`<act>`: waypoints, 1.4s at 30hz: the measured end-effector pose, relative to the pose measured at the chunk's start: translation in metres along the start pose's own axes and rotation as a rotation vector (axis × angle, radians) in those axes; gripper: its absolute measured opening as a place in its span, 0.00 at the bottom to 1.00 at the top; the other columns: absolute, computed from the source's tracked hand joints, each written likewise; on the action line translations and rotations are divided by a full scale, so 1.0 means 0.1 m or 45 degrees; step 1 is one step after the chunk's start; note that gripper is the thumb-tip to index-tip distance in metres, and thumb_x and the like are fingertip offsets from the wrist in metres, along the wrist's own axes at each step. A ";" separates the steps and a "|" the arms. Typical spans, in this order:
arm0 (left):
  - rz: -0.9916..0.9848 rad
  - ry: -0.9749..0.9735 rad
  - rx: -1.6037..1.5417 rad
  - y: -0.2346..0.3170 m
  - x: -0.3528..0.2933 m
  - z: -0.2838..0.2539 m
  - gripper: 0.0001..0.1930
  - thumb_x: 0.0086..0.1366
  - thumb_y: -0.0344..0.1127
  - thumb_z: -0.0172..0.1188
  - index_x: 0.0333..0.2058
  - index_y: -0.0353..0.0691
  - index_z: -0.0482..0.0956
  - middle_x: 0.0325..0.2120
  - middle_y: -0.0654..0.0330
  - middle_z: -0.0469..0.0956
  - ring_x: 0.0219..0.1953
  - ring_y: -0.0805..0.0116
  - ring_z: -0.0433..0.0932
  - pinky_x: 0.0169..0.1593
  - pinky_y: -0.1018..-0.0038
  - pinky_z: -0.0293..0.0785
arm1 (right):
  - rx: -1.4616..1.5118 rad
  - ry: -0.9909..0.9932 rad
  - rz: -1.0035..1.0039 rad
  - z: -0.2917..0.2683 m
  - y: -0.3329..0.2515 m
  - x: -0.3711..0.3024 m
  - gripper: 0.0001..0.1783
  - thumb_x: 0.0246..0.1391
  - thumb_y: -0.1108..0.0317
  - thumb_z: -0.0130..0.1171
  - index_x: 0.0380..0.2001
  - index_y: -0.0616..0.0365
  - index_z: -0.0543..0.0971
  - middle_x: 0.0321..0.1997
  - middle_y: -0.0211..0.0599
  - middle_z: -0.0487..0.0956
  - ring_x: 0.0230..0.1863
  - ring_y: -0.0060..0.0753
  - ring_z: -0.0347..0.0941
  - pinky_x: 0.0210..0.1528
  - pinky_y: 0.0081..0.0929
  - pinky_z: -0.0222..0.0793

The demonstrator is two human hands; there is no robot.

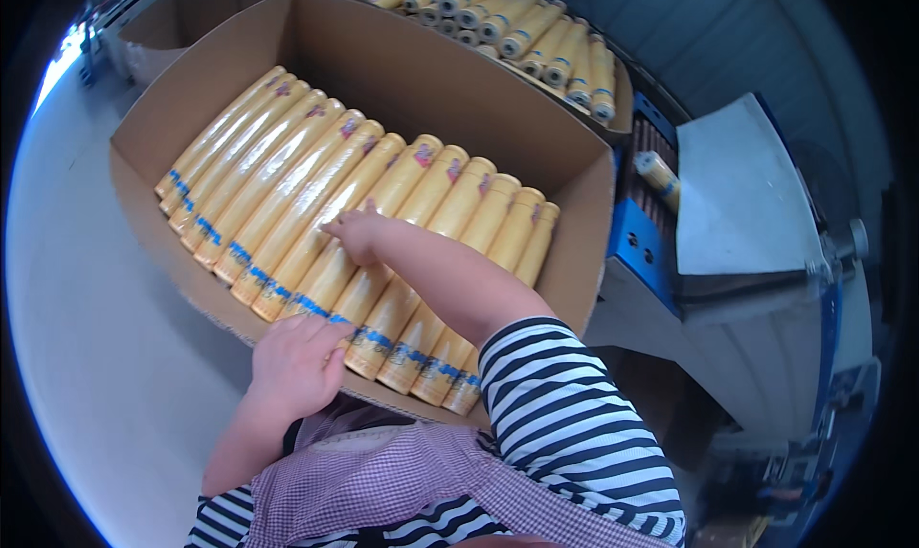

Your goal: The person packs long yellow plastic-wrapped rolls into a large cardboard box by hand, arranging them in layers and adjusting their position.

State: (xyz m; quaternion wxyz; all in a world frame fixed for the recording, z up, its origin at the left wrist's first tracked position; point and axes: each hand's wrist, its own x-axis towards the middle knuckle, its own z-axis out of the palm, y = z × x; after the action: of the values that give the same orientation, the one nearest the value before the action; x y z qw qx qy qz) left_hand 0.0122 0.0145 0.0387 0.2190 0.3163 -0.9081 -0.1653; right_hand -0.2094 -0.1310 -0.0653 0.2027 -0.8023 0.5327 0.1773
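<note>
Yellow shrink-wrapped cylindrical tubes, banded in blue near their lower ends, lie side by side in a large cardboard box. My right hand reaches over the box and touches the middle of a tube, its fingers apart. At the box's near wall, my left hand rests over the edge. Its fingers lie on the lower ends of the tubes there, and its thumb stands a little away. Both hands hide parts of the tubes under them; neither lifts one.
Behind stands a second box of stacked yellow tubes. On the right is a blue-sided machine with dark rollers, one wrapped tube on them and a pale sheet panel beside it. Another cardboard box is at the far left.
</note>
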 end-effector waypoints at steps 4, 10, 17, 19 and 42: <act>-0.020 -0.078 -0.008 0.04 0.00 -0.02 0.14 0.56 0.33 0.63 0.42 0.45 0.83 0.29 0.60 0.78 0.35 0.55 0.78 0.41 0.59 0.74 | 0.658 0.430 0.109 -0.70 1.02 -0.67 0.51 0.46 0.74 0.69 0.75 0.48 0.60 0.77 0.49 0.59 0.75 0.53 0.59 0.77 0.39 0.58; -0.067 -0.031 -0.045 0.09 0.01 -0.01 0.14 0.56 0.30 0.60 0.42 0.42 0.83 0.30 0.59 0.79 0.35 0.53 0.78 0.42 0.59 0.74 | 0.070 1.142 1.223 -1.11 2.74 -3.15 0.41 0.46 0.65 0.71 0.66 0.55 0.72 0.64 0.52 0.77 0.69 0.50 0.70 0.72 0.43 0.62; -0.055 -0.028 -0.033 0.12 0.04 -0.03 0.14 0.56 0.31 0.61 0.43 0.44 0.84 0.31 0.59 0.79 0.37 0.52 0.78 0.43 0.59 0.74 | 0.077 0.599 1.897 -0.17 3.43 -4.31 0.44 0.51 0.74 0.65 0.72 0.42 0.63 0.69 0.49 0.68 0.72 0.55 0.64 0.78 0.48 0.49; -0.082 -0.144 -0.073 0.13 0.03 -0.07 0.16 0.58 0.32 0.62 0.46 0.43 0.83 0.35 0.59 0.80 0.40 0.53 0.79 0.46 0.59 0.75 | -0.074 0.633 1.747 -0.21 3.23 -4.20 0.42 0.48 0.76 0.67 0.68 0.41 0.68 0.64 0.48 0.71 0.68 0.55 0.67 0.75 0.48 0.56; -0.083 0.971 -0.752 -0.11 0.18 -0.37 0.31 0.79 0.57 0.43 0.62 0.32 0.70 0.66 0.45 0.67 0.69 0.53 0.65 0.72 0.59 0.56 | -0.113 1.276 -0.400 -0.87 -0.46 -1.18 0.19 0.56 0.72 0.57 0.52 0.48 0.77 0.51 0.37 0.78 0.58 0.45 0.73 0.63 0.50 0.64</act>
State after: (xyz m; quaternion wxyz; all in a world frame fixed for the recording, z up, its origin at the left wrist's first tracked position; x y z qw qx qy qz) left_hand 0.0239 -0.0114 0.0708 0.6114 0.3071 -0.6669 -0.2950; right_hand -0.2041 -0.0672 0.0744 -0.0871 -0.8667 0.4296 -0.2382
